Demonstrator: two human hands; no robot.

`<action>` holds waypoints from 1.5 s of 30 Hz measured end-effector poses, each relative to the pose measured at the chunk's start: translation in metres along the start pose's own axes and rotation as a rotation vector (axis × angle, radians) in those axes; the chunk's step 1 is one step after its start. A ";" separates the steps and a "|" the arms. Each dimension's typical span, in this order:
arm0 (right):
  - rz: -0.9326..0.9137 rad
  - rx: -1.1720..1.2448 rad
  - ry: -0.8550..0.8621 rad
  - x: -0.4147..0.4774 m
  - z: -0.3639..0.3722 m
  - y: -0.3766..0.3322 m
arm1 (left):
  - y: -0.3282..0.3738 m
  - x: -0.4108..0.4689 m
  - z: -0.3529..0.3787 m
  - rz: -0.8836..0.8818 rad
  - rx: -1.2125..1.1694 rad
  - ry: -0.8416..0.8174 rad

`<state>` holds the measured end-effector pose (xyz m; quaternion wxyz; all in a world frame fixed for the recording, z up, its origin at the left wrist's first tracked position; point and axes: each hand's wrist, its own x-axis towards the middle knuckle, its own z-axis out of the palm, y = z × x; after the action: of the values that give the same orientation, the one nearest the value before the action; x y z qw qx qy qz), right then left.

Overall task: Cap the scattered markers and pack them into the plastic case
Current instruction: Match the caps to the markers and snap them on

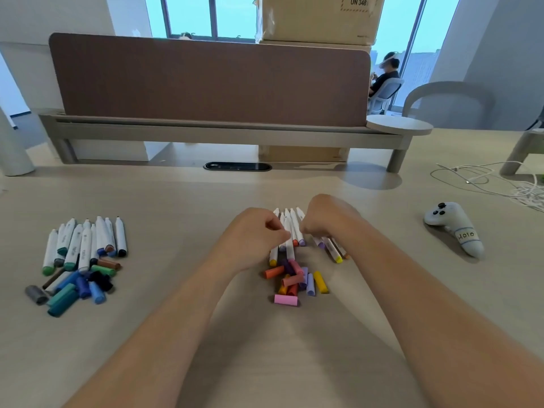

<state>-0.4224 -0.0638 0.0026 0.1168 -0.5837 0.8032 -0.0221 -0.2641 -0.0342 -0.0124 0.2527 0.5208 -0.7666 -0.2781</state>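
Note:
A bunch of white uncapped markers [290, 228] lies at the table's centre, tips pointing away. My left hand [253, 237] and my right hand [326, 217] are curled on either side of it, fingers touching the marker barrels. Just in front lies a heap of loose warm-coloured caps [294, 279], with a pink cap [285, 299] nearest me. At the left lies a second group of white markers [85, 242] with loose blue, green and dark caps [79, 287] in front of it. No plastic case is in view.
A white game controller [453, 226] lies at the right, with tangled white cables [500, 184] behind it. A brown divider panel [206, 81] on a grey shelf runs along the back. Cardboard boxes [318, 19] stand behind it. A person sits far off at the right.

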 end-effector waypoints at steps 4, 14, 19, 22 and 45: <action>-0.014 0.312 -0.057 -0.005 -0.008 0.010 | 0.003 -0.004 0.000 0.046 0.200 -0.088; -0.072 0.793 -0.217 -0.015 -0.006 0.035 | 0.012 -0.010 0.005 0.012 0.397 -0.298; -0.113 0.787 -0.195 -0.016 -0.003 0.035 | 0.014 -0.009 0.007 0.015 0.413 -0.288; -0.122 0.753 -0.167 -0.016 -0.002 0.034 | 0.015 -0.010 0.008 0.026 0.427 -0.299; -0.188 0.685 -0.122 -0.022 0.002 0.032 | 0.001 -0.004 -0.008 0.084 0.410 -0.262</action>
<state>-0.4455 -0.0331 -0.0011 0.3510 -0.5822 0.6836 -0.2658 -0.2586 -0.0311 -0.0064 0.0517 0.4883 -0.8541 -0.1712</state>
